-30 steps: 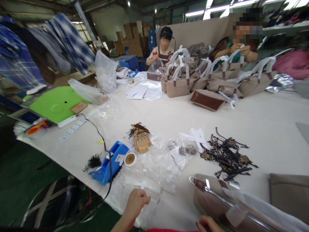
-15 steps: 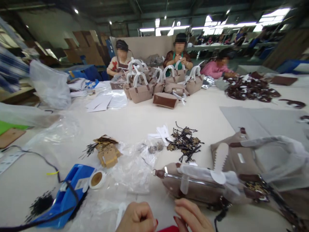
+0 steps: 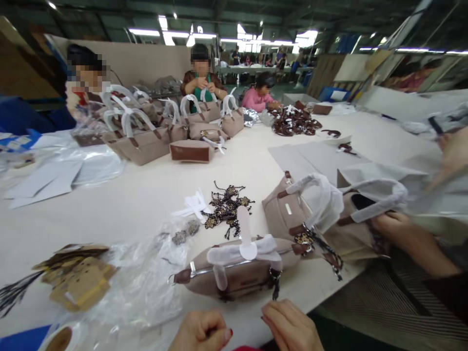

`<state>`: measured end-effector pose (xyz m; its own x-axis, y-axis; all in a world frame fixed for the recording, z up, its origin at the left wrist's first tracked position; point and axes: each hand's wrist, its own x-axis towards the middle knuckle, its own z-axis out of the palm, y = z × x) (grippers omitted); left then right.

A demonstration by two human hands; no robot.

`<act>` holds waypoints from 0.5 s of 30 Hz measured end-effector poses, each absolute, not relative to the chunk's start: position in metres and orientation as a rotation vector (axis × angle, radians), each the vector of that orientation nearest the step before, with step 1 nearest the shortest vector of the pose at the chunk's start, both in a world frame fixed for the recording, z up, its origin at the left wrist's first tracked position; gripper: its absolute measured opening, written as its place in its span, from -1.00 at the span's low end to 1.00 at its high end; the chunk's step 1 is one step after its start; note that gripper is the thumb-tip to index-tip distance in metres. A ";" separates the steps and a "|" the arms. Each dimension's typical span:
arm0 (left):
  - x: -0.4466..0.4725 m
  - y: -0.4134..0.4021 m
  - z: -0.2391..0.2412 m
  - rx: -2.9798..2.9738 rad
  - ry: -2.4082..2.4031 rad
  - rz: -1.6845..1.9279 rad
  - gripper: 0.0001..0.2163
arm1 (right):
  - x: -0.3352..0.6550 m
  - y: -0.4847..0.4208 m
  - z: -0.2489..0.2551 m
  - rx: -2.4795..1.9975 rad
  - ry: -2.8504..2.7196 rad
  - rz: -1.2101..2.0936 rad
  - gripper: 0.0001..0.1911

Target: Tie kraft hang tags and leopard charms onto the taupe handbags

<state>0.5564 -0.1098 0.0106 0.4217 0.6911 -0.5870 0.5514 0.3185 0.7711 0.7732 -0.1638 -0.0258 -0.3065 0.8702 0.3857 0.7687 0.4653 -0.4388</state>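
My left hand (image 3: 201, 331) is at the bottom edge, fingers curled into a loose fist with nothing visible in it. Beside it, my right hand (image 3: 290, 325) has its fingers loosely bent and holds nothing I can see. Just beyond both lies a taupe handbag (image 3: 237, 270) on its side, its handles wrapped in white padding. A black braided cord (image 3: 276, 285) hangs from it, its end close to my right fingertips. A second taupe handbag (image 3: 285, 209) stands behind, with a leopard-patterned charm (image 3: 304, 239) on it.
Black cord charms (image 3: 228, 207) lie piled beside white strips (image 3: 192, 205). Left are crumpled clear plastic (image 3: 142, 278), tan tags (image 3: 78, 280) and a tape roll (image 3: 64, 339). A co-worker's hand (image 3: 393, 226) reaches to another bag (image 3: 351, 234) at right. More bags (image 3: 146, 144) stand across the table.
The view has swung right, so the table's near right edge and a co-worker's arm at a third bag now show. My hands stay low, near each other; my right fingers are closer together.
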 end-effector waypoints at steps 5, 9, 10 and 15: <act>0.588 -0.105 0.006 1.332 1.166 0.096 -0.76 | 0.770 -0.169 -0.023 -1.306 -2.191 0.239 -0.89; 0.598 -0.103 0.003 1.207 1.163 0.132 -0.76 | 0.769 -0.181 -0.029 -1.450 -1.910 0.633 -0.78; 0.598 -0.103 0.002 1.170 1.171 0.153 -0.75 | 0.770 -0.184 -0.030 -1.484 -1.803 0.733 -0.76; 0.592 -0.107 -0.004 1.099 1.199 0.203 -0.68 | 0.774 -0.193 -0.034 -1.595 -1.385 0.985 -0.69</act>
